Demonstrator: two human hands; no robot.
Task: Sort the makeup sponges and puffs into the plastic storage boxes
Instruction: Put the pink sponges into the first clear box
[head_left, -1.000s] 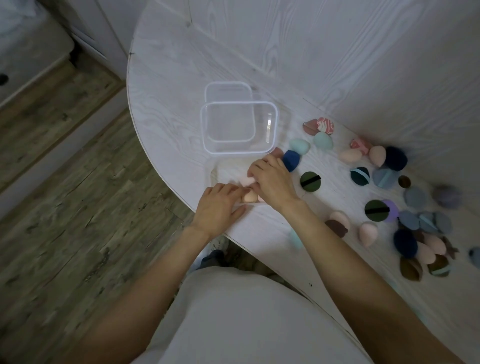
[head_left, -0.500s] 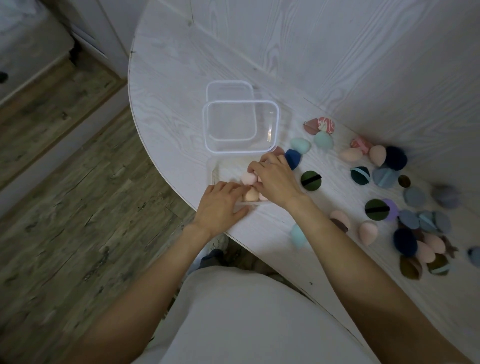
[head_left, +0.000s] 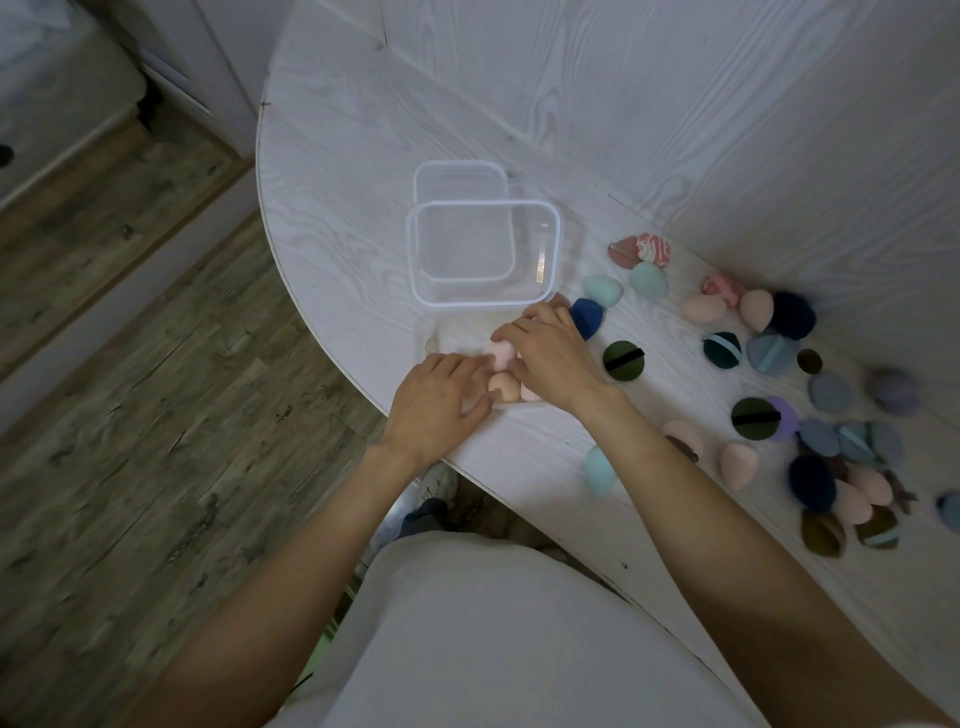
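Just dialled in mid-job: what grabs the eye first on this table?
Both hands meet at the near table edge: the left hand and right hand rest on pink sponges in a clear box. Behind them stand empty clear boxes. To the right, loose sponges and puffs in pink, teal, navy and green lie scattered along the wall.

Home room: whitewashed wood table (head_left: 337, 156), plank floor (head_left: 156, 415), white cabinet (head_left: 208, 67).

Clear glossy plastic boxes (head_left: 557, 244), woodgrain table (head_left: 337, 156)
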